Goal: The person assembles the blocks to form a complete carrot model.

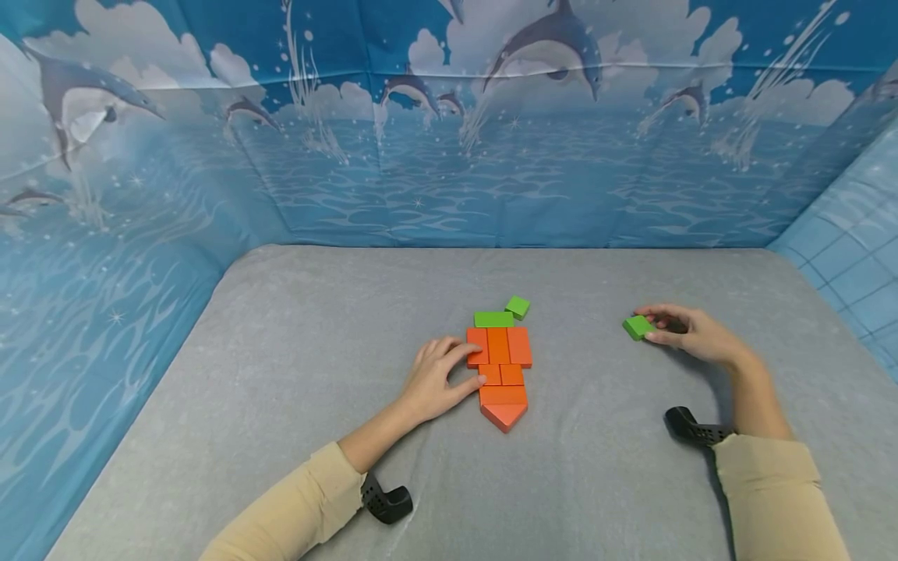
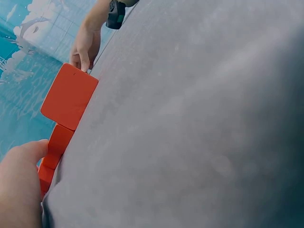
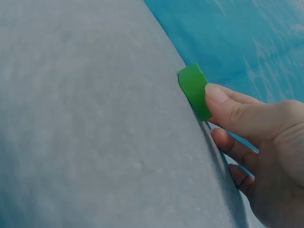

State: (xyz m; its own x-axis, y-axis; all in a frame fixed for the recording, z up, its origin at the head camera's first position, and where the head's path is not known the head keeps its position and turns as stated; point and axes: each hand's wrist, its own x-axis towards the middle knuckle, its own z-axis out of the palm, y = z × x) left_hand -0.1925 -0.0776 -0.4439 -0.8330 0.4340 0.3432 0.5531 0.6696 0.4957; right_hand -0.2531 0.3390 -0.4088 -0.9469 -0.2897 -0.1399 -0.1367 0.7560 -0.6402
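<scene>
Orange blocks (image 1: 497,345) lie flush together on the grey cloth, with a pointed orange block (image 1: 504,416) at the near end. My left hand (image 1: 436,382) rests at their left side, its index finger and thumb spread and touching them. In the left wrist view, the thumb of this hand (image 2: 21,175) lies against an orange block (image 2: 69,97). Farther right, my right hand (image 1: 691,331) pinches a green block (image 1: 638,327) between thumb and fingers. The right wrist view shows that green block (image 3: 194,91) at or just above the cloth; contact is hard to tell.
A green rectangular block (image 1: 494,319) lies against the far end of the orange blocks. Next to it sits a smaller green block (image 1: 517,307), turned at an angle. The grey cloth (image 1: 337,327) covers the table, and a blue dolphin-print curtain (image 1: 435,187) hangs behind.
</scene>
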